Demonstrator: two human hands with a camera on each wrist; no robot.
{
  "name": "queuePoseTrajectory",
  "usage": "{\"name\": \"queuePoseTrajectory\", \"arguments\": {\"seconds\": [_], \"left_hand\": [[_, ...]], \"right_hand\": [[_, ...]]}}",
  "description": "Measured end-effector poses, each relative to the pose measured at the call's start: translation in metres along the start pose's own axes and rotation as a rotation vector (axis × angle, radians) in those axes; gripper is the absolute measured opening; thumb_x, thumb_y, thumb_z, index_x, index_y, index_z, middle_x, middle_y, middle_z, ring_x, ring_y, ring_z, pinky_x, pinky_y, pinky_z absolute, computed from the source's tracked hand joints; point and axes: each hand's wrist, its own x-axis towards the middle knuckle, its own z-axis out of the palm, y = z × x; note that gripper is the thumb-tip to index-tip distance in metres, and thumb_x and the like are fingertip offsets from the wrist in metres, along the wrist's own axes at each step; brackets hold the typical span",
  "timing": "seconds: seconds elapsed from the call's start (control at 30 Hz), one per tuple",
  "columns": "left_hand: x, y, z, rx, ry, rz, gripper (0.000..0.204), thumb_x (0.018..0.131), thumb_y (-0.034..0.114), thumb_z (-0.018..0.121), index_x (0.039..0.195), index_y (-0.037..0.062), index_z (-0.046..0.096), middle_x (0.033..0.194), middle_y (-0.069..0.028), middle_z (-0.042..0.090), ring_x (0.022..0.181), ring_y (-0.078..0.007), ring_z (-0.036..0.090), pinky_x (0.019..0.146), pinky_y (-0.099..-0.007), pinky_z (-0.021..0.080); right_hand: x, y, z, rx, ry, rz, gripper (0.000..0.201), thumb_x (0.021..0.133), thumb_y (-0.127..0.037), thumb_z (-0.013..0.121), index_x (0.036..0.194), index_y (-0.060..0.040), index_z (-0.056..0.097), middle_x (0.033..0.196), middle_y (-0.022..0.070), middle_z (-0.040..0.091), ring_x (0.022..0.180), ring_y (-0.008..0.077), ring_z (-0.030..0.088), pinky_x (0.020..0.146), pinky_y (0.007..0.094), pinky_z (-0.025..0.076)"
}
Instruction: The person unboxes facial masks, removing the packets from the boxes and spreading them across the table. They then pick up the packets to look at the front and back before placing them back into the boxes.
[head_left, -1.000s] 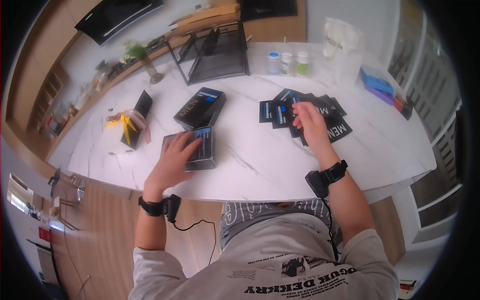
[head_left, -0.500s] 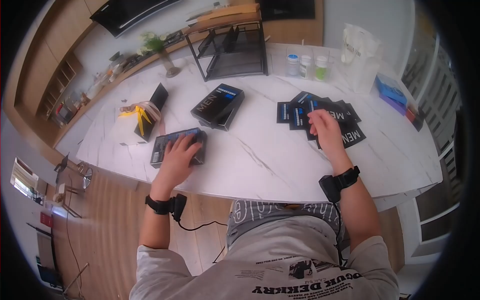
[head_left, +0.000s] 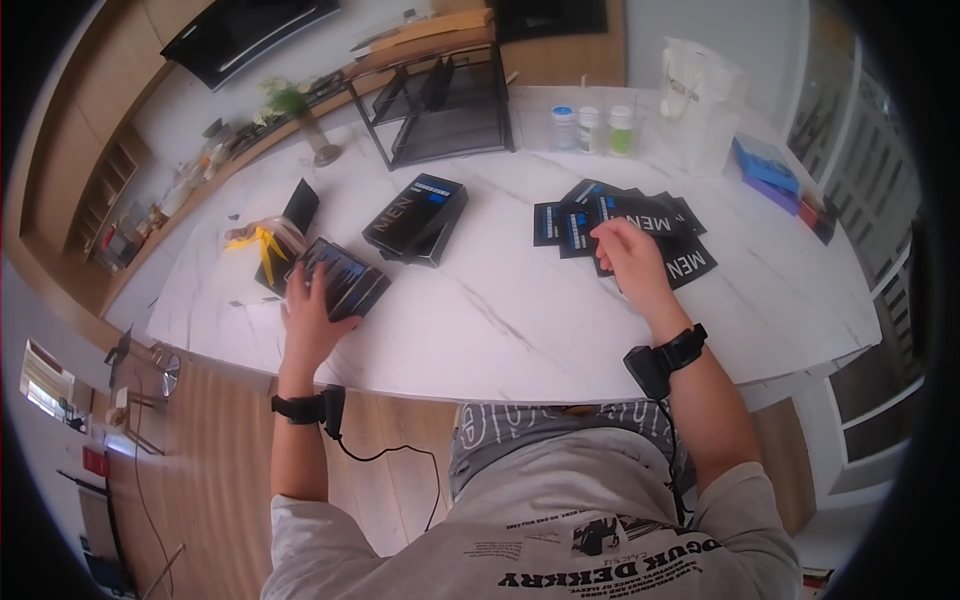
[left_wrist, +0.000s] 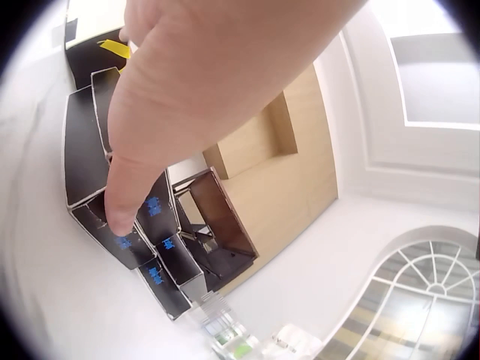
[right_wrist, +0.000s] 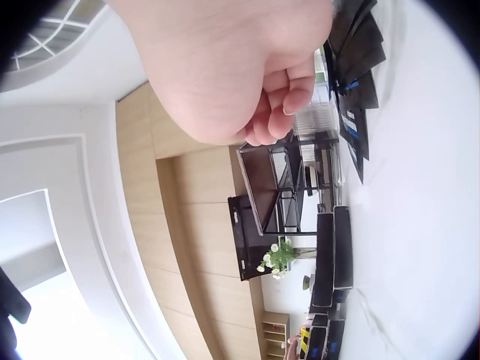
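My left hand [head_left: 312,315] spans two stacked black boxes [head_left: 352,290], fingers over the left side and thumb along the near side. In the left wrist view the thumb [left_wrist: 124,202] presses the end of the lower box [left_wrist: 82,150]; the other fingers are mostly hidden. Beside these stands a white box with a yellow ribbon [head_left: 262,250], its black lid up. My right hand [head_left: 632,262] hovers by a fanned pile of flat black packets [head_left: 690,262] marked MEN. Its fingers [right_wrist: 274,112] hang loosely curled with nothing visible between them.
Another pair of black MEN boxes [head_left: 415,218] lies mid-table. Behind are a black mesh rack [head_left: 440,130], capped bottles [head_left: 590,130], a white bag [head_left: 700,105] and a vase of flowers [head_left: 322,148]. Blue and purple boxes [head_left: 768,170] lie at the right edge of the marble table [head_left: 520,340].
My left hand has slid the stacked black boxes left and turned them, up against the ribboned box. The right hand stays by the packets.
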Motion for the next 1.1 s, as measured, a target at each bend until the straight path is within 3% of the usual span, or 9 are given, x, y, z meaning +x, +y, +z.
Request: {"name": "queuePoseTrajectory", "arguments": {"seconds": [0.13, 0.47, 0.67, 0.77, 0.8, 0.9, 0.93, 1.0, 1.1], "left_hand": [[0.006, -0.032, 0.018, -0.305, -0.151, -0.1, 0.09, 0.067, 0.018, 0.083, 0.146, 0.0094, 0.04, 0.154, -0.0299, 0.023, 0.138, -0.0456, 0.035, 0.11, -0.0416, 0.039], [0.047, -0.056, 0.026, -0.345, -0.22, 0.297, 0.088, 0.063, -0.005, 0.075, 0.143, 0.0129, 0.043, 0.154, -0.0213, 0.028, 0.139, -0.0396, 0.037, 0.111, -0.0376, 0.04], [0.058, -0.045, 0.019, -0.283, -0.205, 0.4, 0.093, 0.062, 0.004, 0.082, 0.145, 0.0136, 0.042, 0.156, -0.019, 0.029, 0.143, -0.0377, 0.031, 0.115, -0.0393, 0.035], [0.068, -0.04, -0.011, -0.296, -0.294, 0.33, 0.098, 0.06, 0.012, 0.088, 0.146, 0.0131, 0.041, 0.156, -0.0206, 0.028, 0.145, -0.0377, 0.027, 0.116, -0.0406, 0.032], [0.075, -0.035, -0.015, -0.303, -0.238, 0.368, 0.092, 0.066, 0.023, 0.089, 0.144, 0.0112, 0.044, 0.154, -0.0228, 0.031, 0.143, -0.0387, 0.031, 0.114, -0.0421, 0.035], [0.091, 0.026, -0.029, -0.31, -0.183, 0.312, 0.082, 0.073, 0.031, 0.085, 0.141, 0.0066, 0.047, 0.148, -0.0207, 0.04, 0.134, -0.038, 0.044, 0.11, -0.0412, 0.039], [0.099, 0.046, -0.025, -0.235, -0.161, 0.399, 0.069, 0.081, 0.033, 0.079, 0.137, 0.0044, 0.05, 0.141, -0.0213, 0.047, 0.128, -0.0373, 0.05, 0.105, -0.0401, 0.042], [0.118, 0.088, -0.021, -0.201, -0.276, 0.346, 0.074, 0.082, 0.045, 0.074, 0.135, 0.0, 0.051, 0.132, -0.0233, 0.055, 0.123, -0.0375, 0.054, 0.101, -0.0405, 0.045], [0.159, 0.13, -0.008, -0.032, -0.552, 0.129, 0.088, 0.076, 0.059, 0.073, 0.136, -0.0005, 0.049, 0.135, -0.0244, 0.053, 0.123, -0.0362, 0.055, 0.099, -0.0425, 0.047]], "right_hand": [[0.0, 0.001, -0.002, -0.002, -0.002, -0.019, 0.016, 0.099, -0.015, 0.055, 0.098, -0.0021, 0.064, 0.075, -0.0001, 0.059, 0.066, 0.0071, 0.053, 0.061, 0.0219, 0.044], [0.001, 0.001, -0.001, -0.021, -0.003, -0.001, 0.015, 0.098, -0.015, 0.057, 0.097, -0.0024, 0.065, 0.073, 0.0002, 0.06, 0.064, 0.0071, 0.054, 0.059, 0.0223, 0.044], [0.002, 0.005, -0.002, -0.023, -0.011, -0.007, 0.015, 0.097, -0.016, 0.059, 0.097, -0.0017, 0.065, 0.073, 0.001, 0.06, 0.064, 0.0073, 0.054, 0.058, 0.0224, 0.043], [0.001, 0.004, -0.002, -0.014, 0.004, -0.002, 0.016, 0.096, -0.017, 0.06, 0.097, -0.0018, 0.065, 0.073, 0.0011, 0.061, 0.063, 0.0073, 0.054, 0.058, 0.0227, 0.044], [0.001, 0.005, -0.002, -0.008, 0.007, -0.004, 0.016, 0.096, -0.017, 0.06, 0.097, -0.0019, 0.065, 0.073, 0.0011, 0.061, 0.063, 0.0073, 0.054, 0.058, 0.0227, 0.044], [0.005, 0.009, 0.001, -0.017, -0.006, -0.017, 0.015, 0.096, -0.017, 0.06, 0.097, -0.0023, 0.065, 0.072, 0.0012, 0.061, 0.063, 0.0073, 0.055, 0.058, 0.0229, 0.044], [0.004, 0.008, 0.001, -0.037, -0.01, -0.026, 0.015, 0.096, -0.017, 0.06, 0.097, -0.0025, 0.065, 0.072, 0.0013, 0.061, 0.063, 0.0073, 0.055, 0.058, 0.0229, 0.044], [0.003, 0.008, 0.001, -0.053, -0.01, -0.028, 0.015, 0.096, -0.017, 0.06, 0.096, -0.0027, 0.065, 0.072, 0.0017, 0.062, 0.063, 0.0074, 0.055, 0.057, 0.0231, 0.044], [0.005, 0.012, -0.001, -0.054, 0.001, -0.018, 0.016, 0.096, -0.017, 0.06, 0.097, -0.0027, 0.066, 0.072, 0.0018, 0.062, 0.062, 0.0075, 0.055, 0.058, 0.0231, 0.045]]}}
